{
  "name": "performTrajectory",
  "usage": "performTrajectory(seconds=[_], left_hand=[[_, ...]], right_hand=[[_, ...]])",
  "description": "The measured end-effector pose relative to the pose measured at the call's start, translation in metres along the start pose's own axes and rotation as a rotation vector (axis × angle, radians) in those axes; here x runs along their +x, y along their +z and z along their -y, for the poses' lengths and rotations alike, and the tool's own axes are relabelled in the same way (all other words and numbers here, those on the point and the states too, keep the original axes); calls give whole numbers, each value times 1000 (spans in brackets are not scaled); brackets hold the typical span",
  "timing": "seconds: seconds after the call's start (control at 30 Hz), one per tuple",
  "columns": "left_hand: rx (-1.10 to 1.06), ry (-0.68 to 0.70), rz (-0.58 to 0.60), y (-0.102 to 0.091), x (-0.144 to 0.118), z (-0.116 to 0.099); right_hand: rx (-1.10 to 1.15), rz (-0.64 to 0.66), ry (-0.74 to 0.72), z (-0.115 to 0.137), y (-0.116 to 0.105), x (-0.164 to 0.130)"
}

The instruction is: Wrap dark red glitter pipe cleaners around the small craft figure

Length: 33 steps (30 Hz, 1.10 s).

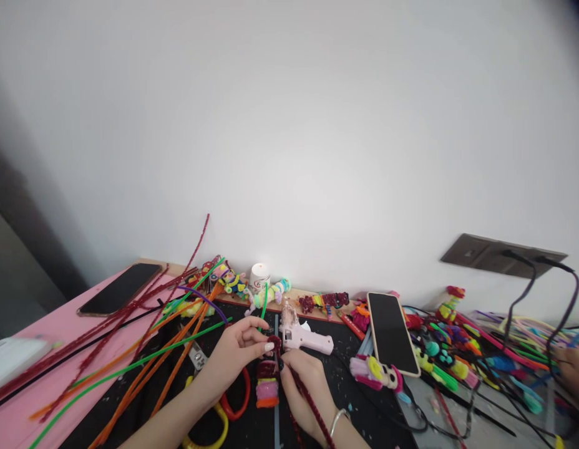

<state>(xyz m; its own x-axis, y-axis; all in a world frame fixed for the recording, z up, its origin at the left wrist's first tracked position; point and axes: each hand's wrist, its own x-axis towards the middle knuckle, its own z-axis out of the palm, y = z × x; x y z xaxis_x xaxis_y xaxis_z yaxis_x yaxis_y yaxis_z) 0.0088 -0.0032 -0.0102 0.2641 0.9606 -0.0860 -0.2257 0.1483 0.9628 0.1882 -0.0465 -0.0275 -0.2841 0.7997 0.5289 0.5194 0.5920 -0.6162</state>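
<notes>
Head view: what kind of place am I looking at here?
Probably a craft table against a plain wall: loose pipe cleaners fan across it, a pink glue gun lies by the hands, and finished pipe-cleaner figures line the back edge.

Little free room remains at the bottom centre of the frame. The left hand (236,352) and right hand (306,386) are hemmed in by the glue gun (302,335) just above and the fan of pipe cleaners (144,358) at lower left. A phone (392,332) and tangled cables (458,411) block the right. The pink tabletop (60,327) at far left is barer.
</notes>
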Motion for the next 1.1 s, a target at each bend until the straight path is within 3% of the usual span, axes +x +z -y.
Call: performTrajectory(seconds=[1.1], left_hand=[[-82,-77,14,2,0,-4]], right_hand=[[52,-62,30,2,-2,-1]])
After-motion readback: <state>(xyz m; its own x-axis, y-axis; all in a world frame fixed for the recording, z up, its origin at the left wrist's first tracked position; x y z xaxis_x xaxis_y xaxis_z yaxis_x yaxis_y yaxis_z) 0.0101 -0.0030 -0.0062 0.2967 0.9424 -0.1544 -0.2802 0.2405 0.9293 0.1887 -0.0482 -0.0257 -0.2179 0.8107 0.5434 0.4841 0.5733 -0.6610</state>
